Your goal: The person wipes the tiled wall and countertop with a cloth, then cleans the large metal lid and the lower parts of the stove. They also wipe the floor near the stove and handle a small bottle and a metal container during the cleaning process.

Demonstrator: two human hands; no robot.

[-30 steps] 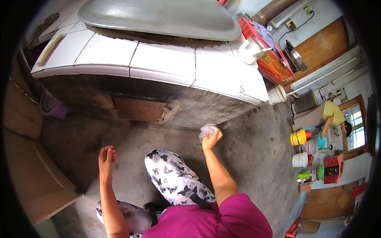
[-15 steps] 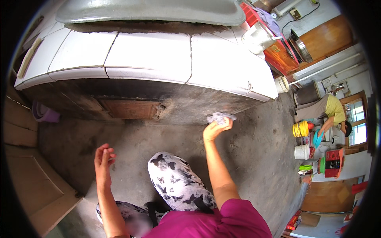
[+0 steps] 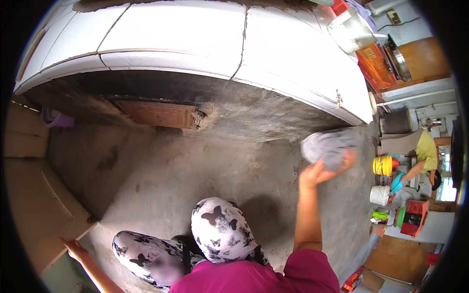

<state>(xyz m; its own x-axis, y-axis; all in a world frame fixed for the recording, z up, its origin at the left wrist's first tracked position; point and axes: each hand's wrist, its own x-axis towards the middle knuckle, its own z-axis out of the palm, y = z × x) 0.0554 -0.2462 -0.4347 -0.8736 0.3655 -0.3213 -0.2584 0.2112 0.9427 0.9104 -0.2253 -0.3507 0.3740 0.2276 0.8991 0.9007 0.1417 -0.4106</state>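
Note:
My right hand [image 3: 328, 171] is raised at the right, its fingers closed on a crumpled grey cloth [image 3: 325, 146]. Both are smeared by motion. The cloth appears in front of the right end of a sooty stove wall [image 3: 254, 115]; I cannot tell whether it touches. A reddish-brown hatch [image 3: 156, 115] is set in that wall, under a white tiled top [image 3: 171, 27]. Low at the left, my left hand [image 3: 75, 249] holds nothing, with a finger stretched out to the edge of a beige wooden cabinet [image 3: 36, 205].
Concrete floor [image 3: 146, 180] lies between my knees and the stove. A purple bucket [image 3: 58, 118] stands in the far left corner. A metal pot [image 3: 349, 31] sits at the tiled top's right end. Rightward, a person in yellow [image 3: 426, 151] bends near a yellow bucket [image 3: 382, 166] and a white bucket [image 3: 379, 195].
My right hand has swung right with the cloth, away from the lower stove wall. My left hand has dropped down and left to the cabinet edge. The view has shifted; the large metal lid is gone.

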